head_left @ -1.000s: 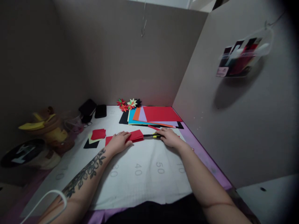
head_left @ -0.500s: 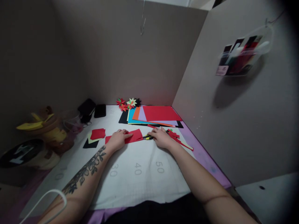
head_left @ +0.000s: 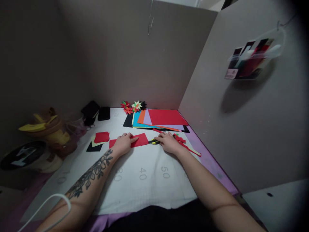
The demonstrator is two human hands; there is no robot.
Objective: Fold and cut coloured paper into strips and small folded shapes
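My left hand [head_left: 123, 143] lies flat on a strip of red paper [head_left: 141, 139], fingers stretched out and pressing it to the mat. To its right, my right hand [head_left: 167, 141] is closed over a slim black-and-yellow tool [head_left: 154, 141], which looks like a utility knife. The tool's tip is at the right end of the red strip; the rest is hidden under the fingers. Small red paper squares [head_left: 101, 137] lie left of my left hand, on top of pale yellow and black pieces [head_left: 94, 147].
Large coloured sheets [head_left: 167, 117] are stacked behind my hands, with folded paper stars [head_left: 136, 105] beyond. Red paper scraps [head_left: 180, 138] lie right of my right hand. A phone [head_left: 104, 113] and a yellow pot [head_left: 58, 135] stand left. A clear basket [head_left: 251, 62] hangs on the right wall.
The view has shifted very slightly. Both hands stay in nearly the same place on the red strip and the tool.
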